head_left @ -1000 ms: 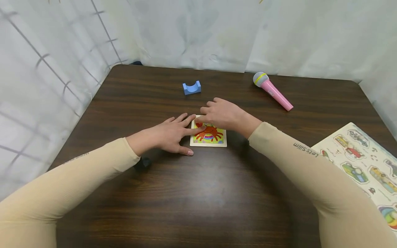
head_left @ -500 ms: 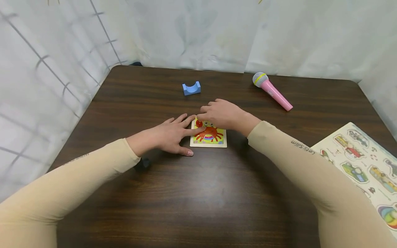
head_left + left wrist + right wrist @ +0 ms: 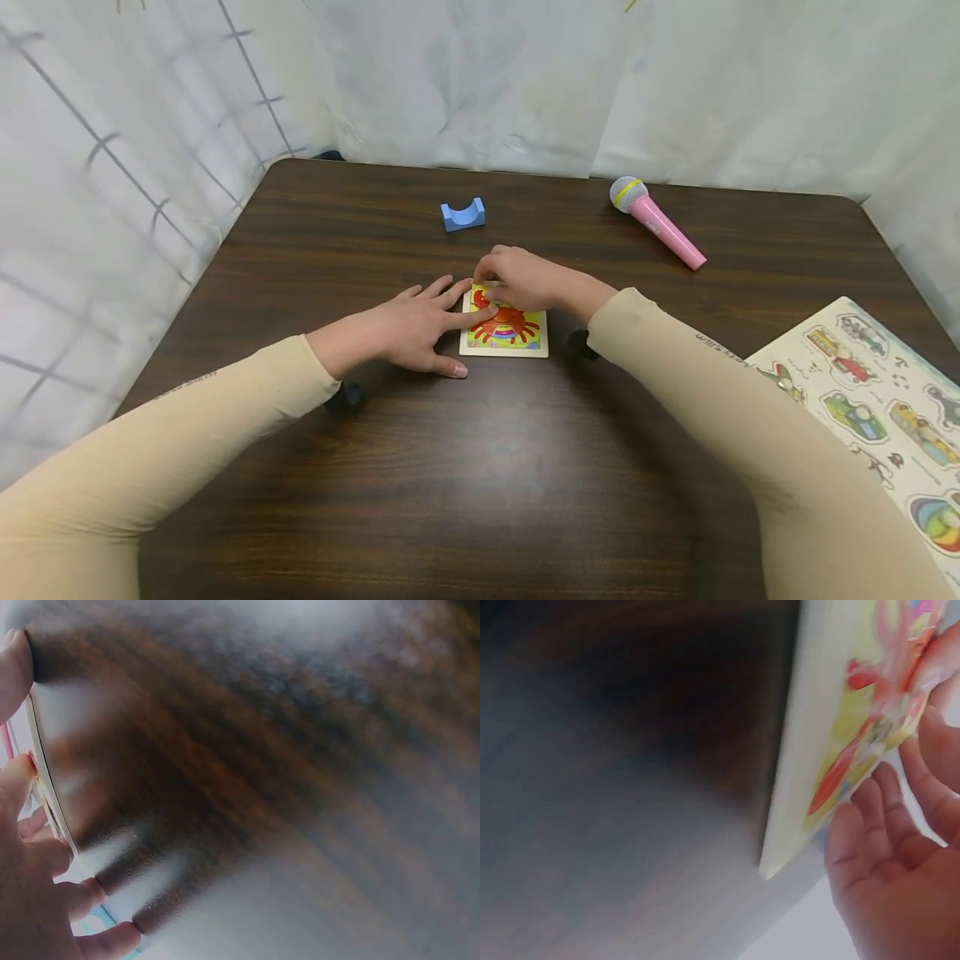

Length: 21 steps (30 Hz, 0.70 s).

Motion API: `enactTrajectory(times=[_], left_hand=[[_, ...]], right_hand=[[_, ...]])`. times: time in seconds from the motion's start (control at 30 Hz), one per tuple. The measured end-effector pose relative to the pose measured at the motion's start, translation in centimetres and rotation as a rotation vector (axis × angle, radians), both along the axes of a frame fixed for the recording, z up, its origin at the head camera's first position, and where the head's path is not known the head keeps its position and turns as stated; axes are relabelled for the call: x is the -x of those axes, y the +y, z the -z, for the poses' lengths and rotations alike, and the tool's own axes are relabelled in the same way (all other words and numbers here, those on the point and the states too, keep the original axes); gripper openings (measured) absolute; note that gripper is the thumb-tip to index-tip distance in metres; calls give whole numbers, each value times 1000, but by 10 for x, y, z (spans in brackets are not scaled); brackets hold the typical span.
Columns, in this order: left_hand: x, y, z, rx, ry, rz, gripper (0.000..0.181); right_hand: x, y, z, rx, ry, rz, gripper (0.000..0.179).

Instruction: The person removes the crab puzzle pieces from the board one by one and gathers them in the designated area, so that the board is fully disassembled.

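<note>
A square wooden crab puzzle [image 3: 525, 340] with a pale frame lies on the dark table. My left hand [image 3: 405, 330] rests at its left side, fingers spread, with the index fingertip on the crab picture. Over the puzzle's upper edge is my right hand [image 3: 525, 280], fingers bent, thumb and index near the upper left corner by the red claw. In the right wrist view the index and thumb of the right hand [image 3: 892, 877] meet at the puzzle's corner; whether they pinch a piece cannot be told. The left wrist view shows the left hand [image 3: 30, 877] beside the frame's edge.
A blue block [image 3: 463, 217] with a curved notch sits beyond the puzzle. To the back right lies a pink toy microphone [image 3: 667, 232]. A large board with vehicle pictures [image 3: 892, 392] covers the table's right edge, partly behind the right sleeve. White curtains hang behind the table [image 3: 480, 492].
My right hand has shifted slightly left, its fingers bending more and the thumb coming into view over the puzzle's upper left part. The left hand and the puzzle have stayed in place.
</note>
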<state>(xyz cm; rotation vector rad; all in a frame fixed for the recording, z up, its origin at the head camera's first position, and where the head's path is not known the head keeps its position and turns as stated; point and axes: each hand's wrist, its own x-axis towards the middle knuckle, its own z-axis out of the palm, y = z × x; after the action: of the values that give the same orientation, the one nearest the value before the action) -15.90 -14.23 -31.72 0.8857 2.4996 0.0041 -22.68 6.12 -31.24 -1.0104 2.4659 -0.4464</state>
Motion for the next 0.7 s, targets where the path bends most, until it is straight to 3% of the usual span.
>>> enactTrajectory(times=[0.23,0.43,0.57,0.7], left_hand=[[0,0,0,-3,0,1,91],[0,0,1,2,-11,-8,92],[0,1,1,4,-4,-7,92],[-1,1,1,12,1,-11,93]], right_hand=[[1,-10,2,44,-20,85,13],[1,-10,-4,100,-70,138,10],[5,7,-14,171,-48,188,8],[13,40,-22,174,15,260,6]])
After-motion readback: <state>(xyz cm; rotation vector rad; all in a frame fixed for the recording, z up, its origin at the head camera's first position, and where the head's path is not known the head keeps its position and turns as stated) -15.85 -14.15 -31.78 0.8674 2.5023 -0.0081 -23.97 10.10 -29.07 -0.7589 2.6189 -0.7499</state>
